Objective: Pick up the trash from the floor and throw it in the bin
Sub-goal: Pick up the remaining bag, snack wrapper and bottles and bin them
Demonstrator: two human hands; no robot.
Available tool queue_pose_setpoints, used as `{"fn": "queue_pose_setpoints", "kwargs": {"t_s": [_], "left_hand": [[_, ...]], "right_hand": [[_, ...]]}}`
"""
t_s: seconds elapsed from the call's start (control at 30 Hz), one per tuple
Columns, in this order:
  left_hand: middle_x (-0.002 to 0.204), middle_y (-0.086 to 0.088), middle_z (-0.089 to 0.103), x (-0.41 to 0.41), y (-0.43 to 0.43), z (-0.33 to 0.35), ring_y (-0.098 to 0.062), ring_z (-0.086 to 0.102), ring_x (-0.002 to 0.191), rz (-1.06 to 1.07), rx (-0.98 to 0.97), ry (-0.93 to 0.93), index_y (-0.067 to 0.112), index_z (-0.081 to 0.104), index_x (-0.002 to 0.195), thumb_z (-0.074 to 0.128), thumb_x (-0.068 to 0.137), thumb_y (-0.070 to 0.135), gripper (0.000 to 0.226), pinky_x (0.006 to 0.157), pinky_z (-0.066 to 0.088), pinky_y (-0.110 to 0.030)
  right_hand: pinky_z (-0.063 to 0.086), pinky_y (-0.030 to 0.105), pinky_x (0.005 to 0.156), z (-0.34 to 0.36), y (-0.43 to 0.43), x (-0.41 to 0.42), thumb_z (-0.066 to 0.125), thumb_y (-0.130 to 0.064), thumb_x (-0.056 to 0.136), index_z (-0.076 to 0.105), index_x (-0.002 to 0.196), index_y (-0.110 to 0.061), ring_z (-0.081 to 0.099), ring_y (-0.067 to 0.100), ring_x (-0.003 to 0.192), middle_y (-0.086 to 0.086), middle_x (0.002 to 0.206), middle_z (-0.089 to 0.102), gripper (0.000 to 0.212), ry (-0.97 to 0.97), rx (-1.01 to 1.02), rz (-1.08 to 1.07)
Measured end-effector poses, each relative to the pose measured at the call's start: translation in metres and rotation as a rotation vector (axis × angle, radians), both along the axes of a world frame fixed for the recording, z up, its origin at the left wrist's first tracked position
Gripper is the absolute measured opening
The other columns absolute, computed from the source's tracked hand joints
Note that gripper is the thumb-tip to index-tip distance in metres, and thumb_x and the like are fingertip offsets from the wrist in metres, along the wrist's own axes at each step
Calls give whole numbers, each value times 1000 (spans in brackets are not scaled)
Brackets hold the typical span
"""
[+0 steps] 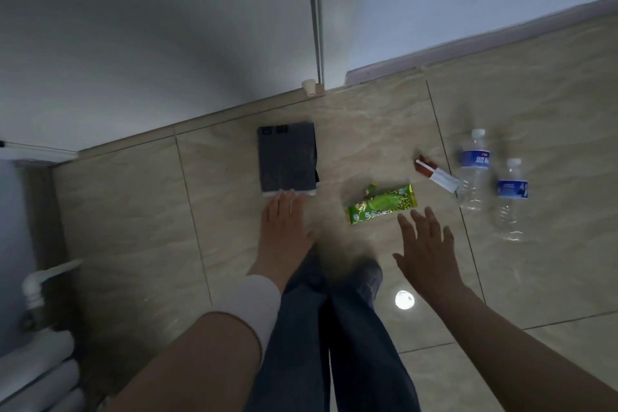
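While left hand (287, 221) touches dark packet (287, 159) at 12 and right hand (426, 246) spreads empty, wrapper (381, 204), bottles (474, 170) remain on floor (133, 211); bin unseen.

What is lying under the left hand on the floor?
The left hand covers the near edge of a dark flat packet. The rest of the packet shows; the part beneath the fingers is hidden.

A single head-worn wide-angle camera is looking steeply down and forward at the tiled floor (368, 130), sitting close above both outstretched arms, with the wall's foot (167, 53) filling the upper frame and the wearer's legs (334, 328) running up from the bottom edge.
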State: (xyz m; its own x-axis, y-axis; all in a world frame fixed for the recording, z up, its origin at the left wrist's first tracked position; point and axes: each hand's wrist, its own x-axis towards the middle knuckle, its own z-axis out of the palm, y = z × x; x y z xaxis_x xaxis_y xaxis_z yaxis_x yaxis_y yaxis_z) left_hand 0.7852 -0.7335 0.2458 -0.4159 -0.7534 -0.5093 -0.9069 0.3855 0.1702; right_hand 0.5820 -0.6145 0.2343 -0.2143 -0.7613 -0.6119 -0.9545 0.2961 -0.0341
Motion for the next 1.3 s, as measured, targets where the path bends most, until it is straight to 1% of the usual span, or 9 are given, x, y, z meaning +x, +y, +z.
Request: {"fn": "queue_pose_setpoints", "kwargs": {"t_s": [0.17,0.3,0.43,0.53,0.67,0.8,0.9,1.1,1.3], "left_hand": [[155,-6,28,-8,-44,-89,-24,21,144,139,45,8,17,22,148,53,87,46,74,116,14,-42],[154,-9,28,-11,-98,-197,-30,25,142,615,78,71,21,16,149,54,80,60,88,114,20,-54],[159,-11,8,-9,-143,-280,-28,8,146,1082,60,164,15,-1,150,65,74,58,109,116,11,-50],[155,-15,13,0,-161,-323,-28,12,144,1211,-14,121,10,4,149,72,70,53,113,115,13,-43],[135,-20,46,15,-153,-349,-31,47,125,1222,1,204,-1,32,132,80,66,40,91,105,39,-39],[113,-11,65,10,-142,-333,-26,62,104,1124,235,328,2,59,110,78,71,32,52,90,52,-40],[108,-18,68,-7,-139,-309,-32,65,97,1106,338,397,6,65,106,77,71,31,45,90,52,-50],[92,-10,65,-53,-140,-285,-23,61,78,902,461,451,12,64,93,68,82,17,12,72,47,-32],[81,-4,63,-109,-133,-253,-18,59,71,514,439,243,9,63,96,68,83,15,15,54,40,-24]], "right_hand": [[52,62,78,-81,-41,-17,95,-28,39,49,119,-5,60,46,112,26,115,65,95,-6,-49,-13],[53,55,78,-188,-62,-35,95,-24,35,54,116,-3,61,46,109,25,110,67,94,-16,-90,14],[55,51,71,-279,-67,-56,97,-27,19,66,101,3,64,48,95,27,99,66,93,-5,-68,62],[52,45,64,-316,-65,-65,94,-36,17,67,88,-1,62,41,81,23,91,65,83,-20,-52,114],[55,43,61,-325,-62,-68,93,-39,34,72,81,-8,68,36,73,11,81,68,60,-154,-17,111],[45,32,74,-299,-62,-83,74,-33,77,64,105,-9,61,30,103,9,109,61,38,-252,-3,-392],[41,32,74,-279,-65,-112,77,-32,74,67,96,-5,57,34,105,15,105,61,36,-218,-164,-653],[31,47,106,-302,-66,-171,84,-33,62,73,102,-15,30,39,130,19,136,39,46,-31,-183,-559],[47,36,90,-292,-53,-145,71,-35,79,57,123,-17,53,32,113,14,121,52,50,-106,19,-877]]}}
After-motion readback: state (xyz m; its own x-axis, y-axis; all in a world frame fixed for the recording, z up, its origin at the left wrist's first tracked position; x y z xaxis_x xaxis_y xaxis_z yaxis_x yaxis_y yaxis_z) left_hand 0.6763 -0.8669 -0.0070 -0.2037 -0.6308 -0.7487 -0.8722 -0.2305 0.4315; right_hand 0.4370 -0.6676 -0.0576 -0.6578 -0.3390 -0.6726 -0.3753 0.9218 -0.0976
